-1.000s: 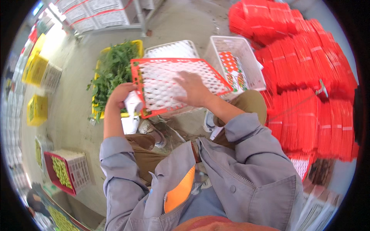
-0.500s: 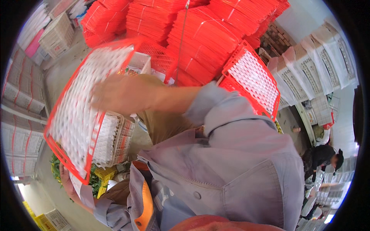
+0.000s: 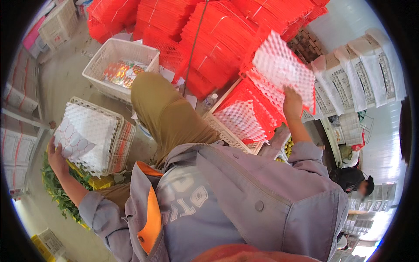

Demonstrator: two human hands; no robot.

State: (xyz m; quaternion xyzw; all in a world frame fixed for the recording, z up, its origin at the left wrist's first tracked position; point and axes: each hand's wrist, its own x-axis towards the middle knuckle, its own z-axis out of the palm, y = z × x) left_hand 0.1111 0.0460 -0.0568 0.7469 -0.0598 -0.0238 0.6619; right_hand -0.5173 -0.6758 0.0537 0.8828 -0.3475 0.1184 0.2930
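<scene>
Red-framed rectangular plastic mesh panel lined with white foam netting (image 3: 283,61) has swung from the left, over the foam pile, across to the right; the left hand has come up from the near-left leaves to the foam pile with its sheet.

Right hand (image 3: 292,102): clamped on the panel's near edge, fingers over the netting, thumb hidden. Panel is tilted, far end raised, above similar red panels with white foam liners (image 3: 242,118) in a beige slatted plastic crate (image 3: 231,139); one-edge hold probably leaves its other sides free to clear that pile. Whether it touches them, can't tell.

Left hand (image 3: 54,153): fingers closed on the left edge of a thin white sheet printed with red-outlined ovals (image 3: 73,142). Sheet is over a stack of white bumpy foam netting (image 3: 98,126) in a white slatted plastic crate (image 3: 126,146); edge grip likely keeps the sheet's face uncovered. Hands well apart.

Both piles sit either side of the knees, presumably for easy reach. Far left: deep white plastic crate (image 3: 109,89) with orange-and-green printed packets (image 3: 121,72) inside. Far: red mesh bundles (image 3: 214,39), strapped, likely so the stacks don't slide. Clear plastic bottle (image 3: 210,101) beside the beige crate. Near left: green leafy stems (image 3: 61,187) in a yellow plastic crate (image 3: 100,181).
</scene>
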